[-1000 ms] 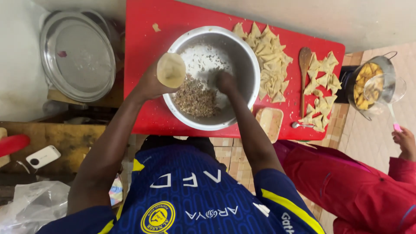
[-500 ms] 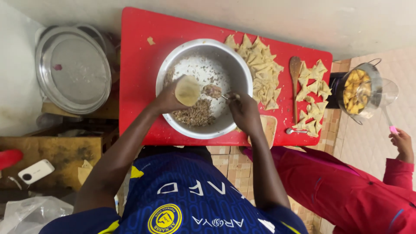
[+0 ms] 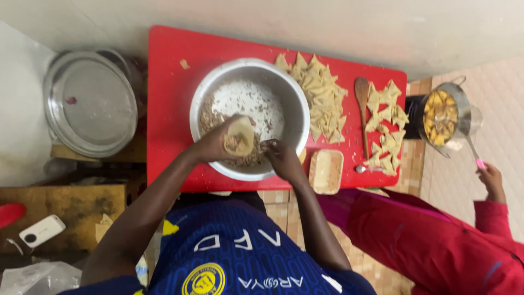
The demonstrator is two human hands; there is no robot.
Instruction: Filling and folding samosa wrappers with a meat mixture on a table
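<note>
My left hand (image 3: 215, 145) holds a pale pastry cone (image 3: 239, 136), partly filled with brown minced filling, over the near side of a large steel bowl (image 3: 295, 106). The bowl holds more filling (image 3: 210, 114) on its left and near sides. My right hand (image 3: 279, 158) is at the bowl's near rim right beside the cone, fingers pinched together; what they grip is too small to see. The bowl stands on a red table (image 3: 169, 82).
Folded pastry triangles (image 3: 322, 95) lie in a pile right of the bowl, with more (image 3: 385, 125) past a wooden spoon (image 3: 362, 101). A small tub (image 3: 326, 170) sits near the table's front edge. Another person in red (image 3: 436, 240) holds a utensil over a frying pot (image 3: 442, 117). A steel lidded pan (image 3: 90, 104) sits left.
My left hand brought the cone from above the bowl's far left down to its near side. My right hand drew back from the filling to the near rim beside the cone.
</note>
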